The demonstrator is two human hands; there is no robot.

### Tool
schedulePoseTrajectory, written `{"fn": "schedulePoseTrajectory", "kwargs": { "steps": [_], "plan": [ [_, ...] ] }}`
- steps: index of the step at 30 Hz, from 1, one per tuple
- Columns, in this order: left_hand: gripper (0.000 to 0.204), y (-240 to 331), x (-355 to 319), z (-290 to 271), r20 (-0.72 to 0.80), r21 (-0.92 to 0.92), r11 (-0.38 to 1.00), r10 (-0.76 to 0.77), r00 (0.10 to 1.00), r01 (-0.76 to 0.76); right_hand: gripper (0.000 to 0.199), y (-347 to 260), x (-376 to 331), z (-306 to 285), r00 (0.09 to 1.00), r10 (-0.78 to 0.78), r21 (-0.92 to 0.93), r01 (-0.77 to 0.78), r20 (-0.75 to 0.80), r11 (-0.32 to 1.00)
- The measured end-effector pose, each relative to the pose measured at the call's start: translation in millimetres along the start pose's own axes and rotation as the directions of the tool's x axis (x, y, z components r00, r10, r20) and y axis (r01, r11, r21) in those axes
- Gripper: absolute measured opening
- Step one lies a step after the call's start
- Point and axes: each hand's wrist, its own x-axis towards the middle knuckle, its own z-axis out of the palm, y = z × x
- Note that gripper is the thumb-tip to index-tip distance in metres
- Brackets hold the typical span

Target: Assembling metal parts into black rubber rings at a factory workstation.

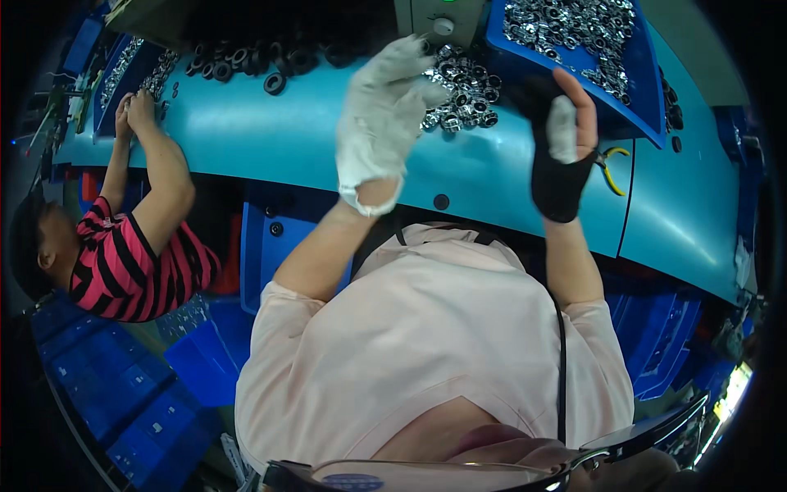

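My left hand point(381, 115), in a white glove, is raised over the bench beside a pile of shiny metal rings point(469, 97). Its fingers reach out loosely toward the pile, and I see nothing held in them. My right hand point(564, 152) wears a black glove with a white cover on one digit and one finger bare. It stands apart on the pile's other side, in front of the blue tray point(652, 123). Its digits are spread, the dark ones blurred, with no held thing visible. Yellow-handled pliers point(609, 170) lie beside that wrist.
The turquoise bench point(270, 139) carries many black rings point(275, 83) at the back left. One small dark ring point(441, 202) lies near the front edge. A grey machine box point(443, 25) stands behind the pile. At the left, a person in a striped shirt point(147, 262) handles small parts.
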Motion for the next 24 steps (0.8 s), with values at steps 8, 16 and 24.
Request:
{"fn": "schedulePoseTrajectory", "kwargs": {
  "steps": [8,16,24],
  "plan": [
    [0.095,-20,-17,-39,0.000,0.996,0.091,-0.170,0.985,0.015,0.040,30,-4,-37,0.962,0.153,-0.799,0.092,0.224,0.594],
    [0.076,-50,15,-20,0.118,0.974,0.216,-0.198,0.973,-0.075,0.033,50,-5,-32,0.913,-0.005,-0.868,0.390,0.408,0.306],
    [0.075,-50,27,-22,0.166,0.977,0.166,-0.182,0.969,-0.136,0.028,45,8,-31,0.951,-0.061,-0.779,0.284,0.303,0.559]
  ]
}}
